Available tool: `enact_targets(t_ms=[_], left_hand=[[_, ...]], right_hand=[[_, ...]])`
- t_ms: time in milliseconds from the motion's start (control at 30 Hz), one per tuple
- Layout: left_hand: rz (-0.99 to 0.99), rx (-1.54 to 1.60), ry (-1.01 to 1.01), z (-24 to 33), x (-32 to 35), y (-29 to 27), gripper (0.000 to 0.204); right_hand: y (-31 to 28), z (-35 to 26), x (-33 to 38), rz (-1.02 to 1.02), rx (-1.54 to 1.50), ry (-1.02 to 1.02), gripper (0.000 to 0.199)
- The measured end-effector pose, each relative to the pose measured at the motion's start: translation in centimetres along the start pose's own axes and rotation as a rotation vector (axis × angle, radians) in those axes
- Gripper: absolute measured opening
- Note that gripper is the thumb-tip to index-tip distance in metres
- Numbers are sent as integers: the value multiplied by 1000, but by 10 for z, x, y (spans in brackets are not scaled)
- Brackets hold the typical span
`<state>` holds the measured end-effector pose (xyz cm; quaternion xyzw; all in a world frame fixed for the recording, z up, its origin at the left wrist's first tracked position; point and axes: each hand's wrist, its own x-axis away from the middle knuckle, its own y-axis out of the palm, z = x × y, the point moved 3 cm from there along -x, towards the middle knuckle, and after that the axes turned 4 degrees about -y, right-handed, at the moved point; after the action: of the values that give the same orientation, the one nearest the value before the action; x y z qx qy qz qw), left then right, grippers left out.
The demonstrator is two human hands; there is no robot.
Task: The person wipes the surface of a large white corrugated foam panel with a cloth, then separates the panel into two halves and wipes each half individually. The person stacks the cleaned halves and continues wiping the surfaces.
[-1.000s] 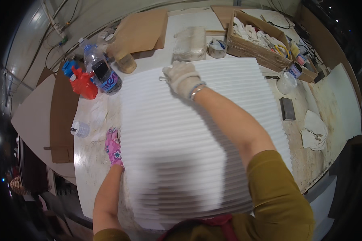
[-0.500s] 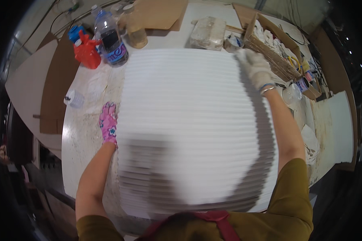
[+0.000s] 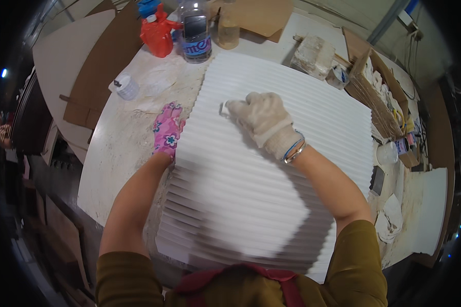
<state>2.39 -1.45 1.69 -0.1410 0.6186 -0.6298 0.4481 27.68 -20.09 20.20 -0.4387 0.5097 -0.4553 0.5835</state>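
- Small object [image 3: 224, 109]: largely covered by right hand [image 3: 261, 120]; kind indeterminable.
- Ribbed white panel [image 3: 251, 194]: near edge partly hidden behind shirt [image 3: 235, 294].
- Large bottle [image 3: 195, 38]: top cut off by upper edge.
- Cardboard box [image 3: 371, 102]: some contents too small to identify.

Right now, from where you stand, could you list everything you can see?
Table: 1, whitish, centre
Ribbed panel: 1, white, on table
Small piece: 1, pale, in right hand
Red container: 1, red, far left
Blue item: 1, blue, behind it
Bottles: 2, clear and yellowish, far edge
Tub: 1, whitish, left
Cardboard: 1, brown, far edge
Wrapped block: 1, whitish, far right
Box: 1, brown, right
Dark block: 1, grey, right
Cloth: 1, white, right
Boards: several, white or brown, sides
Remainder: too dark or small to count
Sleeves: 2, olive, lower edge
Hands: 2, left pink-gloved beside panel, right off-white-gloved over panel
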Motion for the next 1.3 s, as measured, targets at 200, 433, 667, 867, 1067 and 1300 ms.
enact_targets(t_ms=[200, 433, 667, 867, 1067, 1300], left_hand=[[-20, 24, -33, 6, 2, -6, 37], [9, 12, -26, 13, 0, -8, 37], [7, -16, -20, 20, 0, -11, 41], [-116, -12, -81, 22, 0, -16, 50], [-112, 34, -77, 25, -1, -19, 50], [-76, 44, -62, 26, 1, -20, 50]], right_hand=[[11, 10, -25, 12, -13, 358, 9], [33, -19, -51, 63, -35, 222, 11], [44, -38, -84, 18, 14, 64, 22], [37, -47, -97, 11, -88, -172, 30], [29, -26, -91, -72, 29, 301, 36], [16, -35, -87, -74, 86, 192, 17]])
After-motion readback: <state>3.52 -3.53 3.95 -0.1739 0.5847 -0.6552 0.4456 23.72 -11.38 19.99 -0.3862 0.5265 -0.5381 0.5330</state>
